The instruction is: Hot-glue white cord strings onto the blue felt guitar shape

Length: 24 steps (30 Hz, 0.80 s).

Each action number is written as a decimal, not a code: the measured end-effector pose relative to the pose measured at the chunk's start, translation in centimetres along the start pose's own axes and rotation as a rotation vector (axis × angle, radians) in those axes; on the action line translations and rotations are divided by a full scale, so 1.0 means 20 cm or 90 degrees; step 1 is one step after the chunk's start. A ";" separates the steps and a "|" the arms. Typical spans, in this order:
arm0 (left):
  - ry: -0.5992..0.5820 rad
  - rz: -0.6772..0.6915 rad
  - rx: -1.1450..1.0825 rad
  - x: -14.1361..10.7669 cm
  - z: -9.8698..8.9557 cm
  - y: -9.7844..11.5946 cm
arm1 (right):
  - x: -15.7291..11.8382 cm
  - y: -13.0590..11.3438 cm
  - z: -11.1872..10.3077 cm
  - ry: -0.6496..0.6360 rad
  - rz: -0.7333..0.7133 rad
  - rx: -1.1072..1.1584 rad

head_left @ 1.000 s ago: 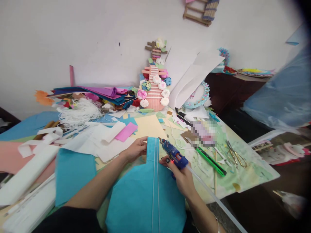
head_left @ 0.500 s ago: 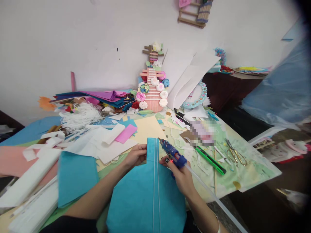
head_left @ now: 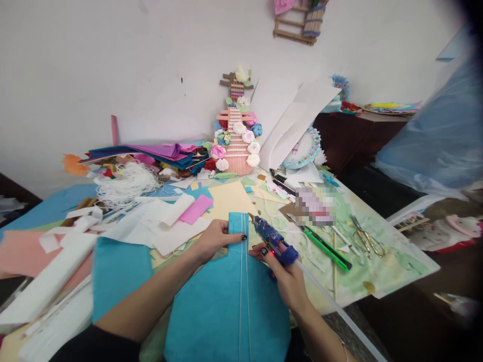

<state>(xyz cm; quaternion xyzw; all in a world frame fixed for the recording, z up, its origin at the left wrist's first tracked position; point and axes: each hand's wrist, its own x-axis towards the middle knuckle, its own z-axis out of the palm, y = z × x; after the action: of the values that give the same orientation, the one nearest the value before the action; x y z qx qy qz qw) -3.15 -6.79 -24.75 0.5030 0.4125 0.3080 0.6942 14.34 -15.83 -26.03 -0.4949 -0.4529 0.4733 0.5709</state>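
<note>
A blue paper-covered piece (head_left: 211,311) with a narrow neck stands close in front of me, two white strings running down it. My left hand (head_left: 217,240) grips the neck from the left, its thumb lying across the front by the strings and its fingers behind. My right hand (head_left: 283,271) is closed around a blue glue gun (head_left: 275,242), whose nozzle points up and left beside the neck's top right edge. A red light glows on the gun, and a long translucent glue stick (head_left: 339,311) trails from its back.
Right of the gun lie a green cutter (head_left: 326,249) and gold scissors (head_left: 367,236). White string (head_left: 126,183), paper sheets and a folded blue sheet (head_left: 121,276) cover the left. A flower-decorated pink model (head_left: 238,158) leans on the wall.
My left thumb has come over the front of the neck onto the strings. The glue gun has shifted slightly right and down, with its tip still near the neck's top.
</note>
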 end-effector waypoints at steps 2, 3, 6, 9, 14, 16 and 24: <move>-0.003 0.010 0.002 0.00 0.01 0.00 | -0.01 -0.01 0.00 0.006 0.001 0.022; -0.005 0.017 0.005 0.00 0.01 0.01 | -0.01 -0.02 0.00 0.014 0.002 0.041; 0.013 0.055 0.035 -0.03 0.02 0.07 | -0.02 -0.08 -0.02 0.038 -0.013 0.098; 0.055 0.144 0.099 -0.11 0.02 0.24 | -0.02 -0.17 -0.08 0.056 -0.065 0.129; 0.234 0.522 0.313 -0.31 -0.02 0.63 | -0.02 -0.32 -0.18 0.163 -0.195 0.158; 0.354 0.707 0.444 -0.35 -0.03 0.74 | -0.02 -0.36 -0.20 0.212 -0.246 0.145; 0.058 0.960 0.764 -0.02 -0.02 0.48 | -0.07 -0.30 -0.23 0.184 -0.268 0.080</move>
<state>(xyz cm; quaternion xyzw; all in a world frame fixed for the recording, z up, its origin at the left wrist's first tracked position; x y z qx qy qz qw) -3.90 -4.00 -15.59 0.8944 0.0960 0.4303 -0.0754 19.17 -18.24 -20.50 -0.4156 -0.4294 0.2960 0.7452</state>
